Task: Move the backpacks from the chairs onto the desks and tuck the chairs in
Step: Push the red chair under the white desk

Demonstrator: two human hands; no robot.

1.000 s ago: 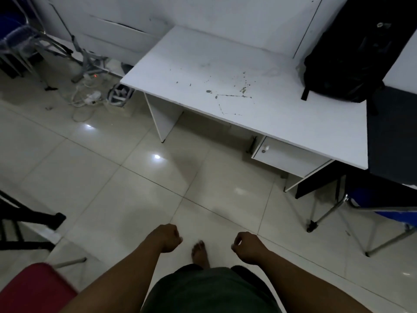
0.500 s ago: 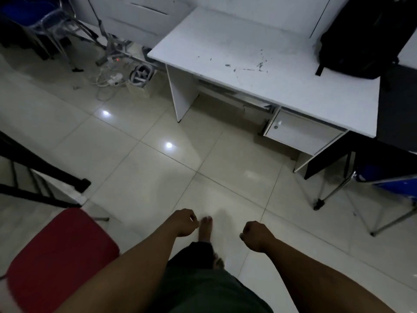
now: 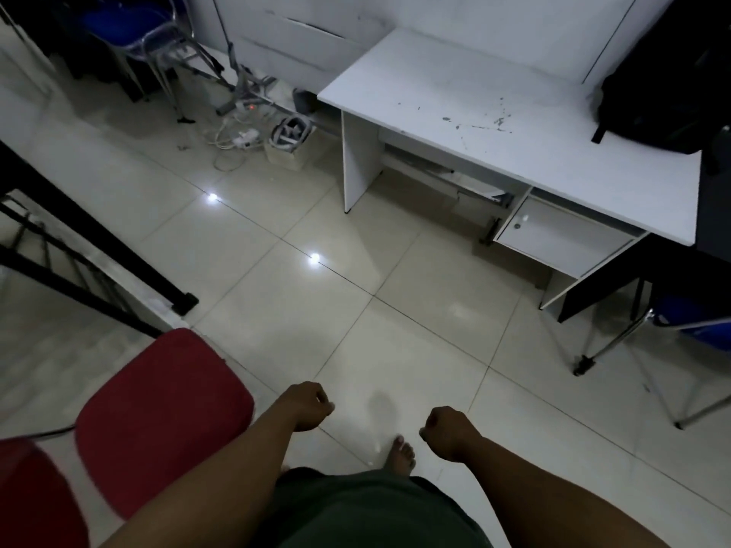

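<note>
Tiled floor (image 3: 277,294): pale, glossy, fills most of the frame.
White desk (image 3: 514,112): upper right; scuffed top, small cabinet with a lock under its right end.
Red chair (image 3: 162,417): lower left, seat bare, just beside the left forearm, well apart from the desk.
Black backpack (image 3: 664,89): upper right corner, resting on the desk's far right end against the wall.
Blue chair (image 3: 696,326): right edge, seat partly under a dark desk, chrome legs showing.
Second blue chair (image 3: 118,21): upper left, dim.
Cable tangle (image 3: 237,140): on floor left of the desk.
Left hand (image 3: 306,405): lower centre, curled into a loose fist, holding nothing.
Right hand (image 3: 447,429): lower centre, likewise fisted, empty.
Bare foot (image 3: 401,454): between the hands.
</note>
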